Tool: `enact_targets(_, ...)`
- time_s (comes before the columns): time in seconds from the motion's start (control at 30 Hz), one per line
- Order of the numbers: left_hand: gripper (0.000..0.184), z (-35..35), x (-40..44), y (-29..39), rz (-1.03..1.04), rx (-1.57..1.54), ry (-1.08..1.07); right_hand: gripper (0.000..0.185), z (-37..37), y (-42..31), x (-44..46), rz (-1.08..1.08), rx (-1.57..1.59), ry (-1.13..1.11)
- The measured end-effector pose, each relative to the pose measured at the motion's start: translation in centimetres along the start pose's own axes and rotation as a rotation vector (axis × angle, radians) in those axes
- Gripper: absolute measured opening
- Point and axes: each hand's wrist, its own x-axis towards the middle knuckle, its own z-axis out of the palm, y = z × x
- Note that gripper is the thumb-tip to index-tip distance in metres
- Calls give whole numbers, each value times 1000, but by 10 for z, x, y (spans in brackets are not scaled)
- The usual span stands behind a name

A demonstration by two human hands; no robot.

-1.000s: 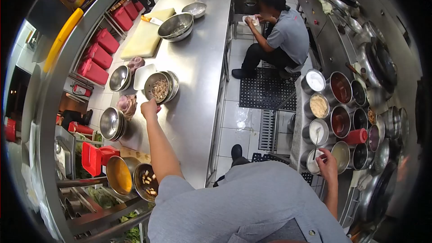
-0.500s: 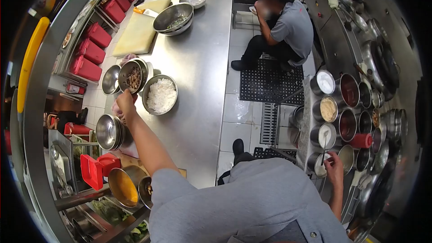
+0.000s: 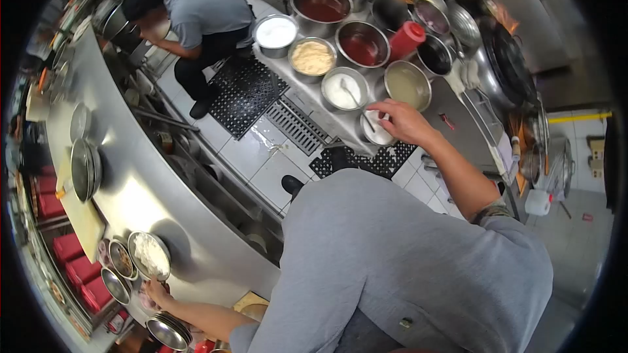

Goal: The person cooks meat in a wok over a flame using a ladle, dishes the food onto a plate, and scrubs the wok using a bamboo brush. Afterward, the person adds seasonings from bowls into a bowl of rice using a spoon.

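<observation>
My right hand (image 3: 403,121) reaches over a small metal pot of white powder (image 3: 377,133), fingers curled at a thin spoon (image 3: 370,121) in it. Beside that pot, a second spoon (image 3: 351,93) rests in another pot of white grains (image 3: 340,83). Far to the lower left, my left hand (image 3: 157,293) is at the near rim of a metal bowl of white rice (image 3: 151,255), its fingers seeming closed on that rim. Right by it stand a small bowl of browned meat pieces (image 3: 122,259) and an empty metal bowl (image 3: 116,285).
Around the right hand are pots of red sauce (image 3: 363,44), a pot of pale liquid (image 3: 407,86) and a red squeeze bottle (image 3: 406,39). Stacked bowls (image 3: 168,332) stand near the left forearm. Another person (image 3: 203,19) crouches beyond a black floor mat (image 3: 239,91).
The view has swung to the right, toward the pots. My right hand has come further over the white powder pot. My left hand has shifted from the meat bowl to the rice bowl's rim.
</observation>
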Motion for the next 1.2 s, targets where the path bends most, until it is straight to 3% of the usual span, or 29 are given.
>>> enact_targets(0.03, 17, 9, -2, 1, 30, 0, 21, 47, -1, 0, 2, -21, -28, -3)
enact_targets(0.13, 21, 21, -36, 3, -161, -329, -103, 50, -8, 1, 3, -88, -103, -89)
enact_targets(0.3, 10, 72, -108, 15, -146, -526, 24, 38, 15, 20, 24, -346, -43, -134)
enact_targets(0.37, 9, 88, -136, 17, -68, -523, -66, 33, 15, 23, 29, -391, -50, -144)
enact_targets(0.4, 9, 97, -155, 21, -63, -534, -114, 24, 11, 21, 28, -412, -21, -33)
enact_targets(0.53, 11, 146, -253, 54, -4, -562, -240, 15, -2, 26, 37, -265, 204, 498)
enact_targets(0.67, 9, 189, -319, 86, 38, -578, -439, 15, -34, 4, 63, 55, 686, 696)
enact_targets(0.77, 13, 216, -352, 106, 122, -559, -512, 16, -25, 2, 119, -34, 897, 795)
enact_targets(0.93, 17, 241, -384, 135, 209, -532, -628, 16, -9, -5, 202, -10, 633, 826)
enact_targets(1.2, 17, 235, -399, 135, 191, -496, -661, 15, -4, -21, 247, 12, 391, 773)
